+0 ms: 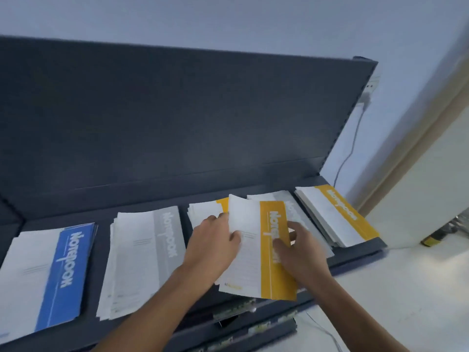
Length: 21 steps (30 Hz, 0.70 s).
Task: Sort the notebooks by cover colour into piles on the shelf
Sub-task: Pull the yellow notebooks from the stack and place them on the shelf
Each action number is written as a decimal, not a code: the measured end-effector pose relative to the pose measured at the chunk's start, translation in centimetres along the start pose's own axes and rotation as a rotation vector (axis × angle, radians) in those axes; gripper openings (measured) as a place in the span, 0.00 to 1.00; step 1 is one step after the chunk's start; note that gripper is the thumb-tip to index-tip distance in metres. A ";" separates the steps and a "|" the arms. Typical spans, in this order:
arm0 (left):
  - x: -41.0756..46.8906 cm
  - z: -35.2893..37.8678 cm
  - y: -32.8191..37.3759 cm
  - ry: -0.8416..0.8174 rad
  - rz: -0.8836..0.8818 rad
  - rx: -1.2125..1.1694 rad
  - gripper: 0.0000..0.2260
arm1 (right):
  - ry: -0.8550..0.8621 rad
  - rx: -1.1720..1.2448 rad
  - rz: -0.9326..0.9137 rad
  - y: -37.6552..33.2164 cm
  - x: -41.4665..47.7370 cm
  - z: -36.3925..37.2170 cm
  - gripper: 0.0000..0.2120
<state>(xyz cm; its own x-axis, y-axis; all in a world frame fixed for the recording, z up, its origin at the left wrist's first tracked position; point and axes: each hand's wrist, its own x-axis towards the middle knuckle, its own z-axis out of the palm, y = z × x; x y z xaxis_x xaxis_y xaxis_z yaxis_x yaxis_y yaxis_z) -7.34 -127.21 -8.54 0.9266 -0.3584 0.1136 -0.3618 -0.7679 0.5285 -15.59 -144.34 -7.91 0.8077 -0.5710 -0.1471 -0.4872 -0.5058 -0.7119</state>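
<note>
Both hands grip one white paper notebook with a yellow band [250, 260]: the left hand [213, 240] holds its left edge, thumb on the white cover, and the right hand [302, 252] curls round the yellow right edge. It hangs tilted over the dark blue-grey metal shelf [104, 224], right of centre. A blue-banded pile [66, 270] lies at left, a grey-banded pile [144, 257] beside it, and a yellow-banded pile [337, 217] at far right.
</note>
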 end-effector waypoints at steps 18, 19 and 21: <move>0.8 1.7 -2.0 0.138 -0.329 0.174 0.15 | -0.197 -0.358 -0.338 -2.4 7.4 5.6 0.18; 0.8 1.9 -1.9 0.144 -0.335 0.200 0.15 | -0.202 -0.381 -0.359 -2.3 7.5 5.7 0.19; 0.8 2.2 -1.6 0.149 -0.345 0.254 0.17 | -0.194 -0.407 -0.403 -2.2 7.9 5.7 0.16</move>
<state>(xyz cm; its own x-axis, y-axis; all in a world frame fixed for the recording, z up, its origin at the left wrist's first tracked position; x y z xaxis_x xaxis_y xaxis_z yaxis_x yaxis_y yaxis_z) -6.24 -127.43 -11.13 0.9952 0.0073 0.0972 -0.0258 -0.9417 0.3354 -6.27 -144.04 -11.45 0.9822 -0.1741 -0.0702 -0.1874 -0.8865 -0.4230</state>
